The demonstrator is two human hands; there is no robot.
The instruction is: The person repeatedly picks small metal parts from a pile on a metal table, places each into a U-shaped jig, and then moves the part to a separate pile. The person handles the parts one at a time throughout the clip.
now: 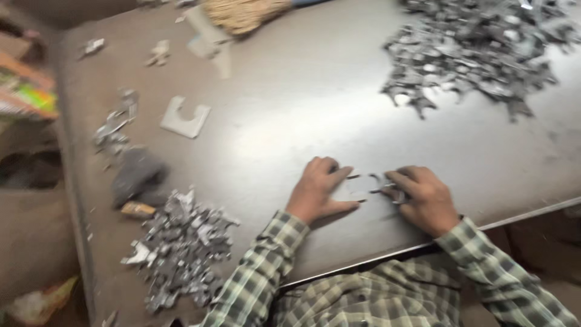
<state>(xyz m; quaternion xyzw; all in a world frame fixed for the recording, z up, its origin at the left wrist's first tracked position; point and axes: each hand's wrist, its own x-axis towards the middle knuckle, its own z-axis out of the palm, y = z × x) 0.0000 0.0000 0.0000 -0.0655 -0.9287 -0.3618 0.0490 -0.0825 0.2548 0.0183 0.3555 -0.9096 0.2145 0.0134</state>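
Metal piece (387,186) — seemingly under right hand (423,200).

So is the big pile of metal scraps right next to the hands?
No, the big pile of metal scraps lies at the table's far side, apart from both hands.

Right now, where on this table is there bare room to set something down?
The widest bare stretch of table lies between the flat notched plate and the big metal scrap pile, just beyond both hands. The left edge is crowded by a smaller scrap pile and a dark lump. The near right corner also looks bare.
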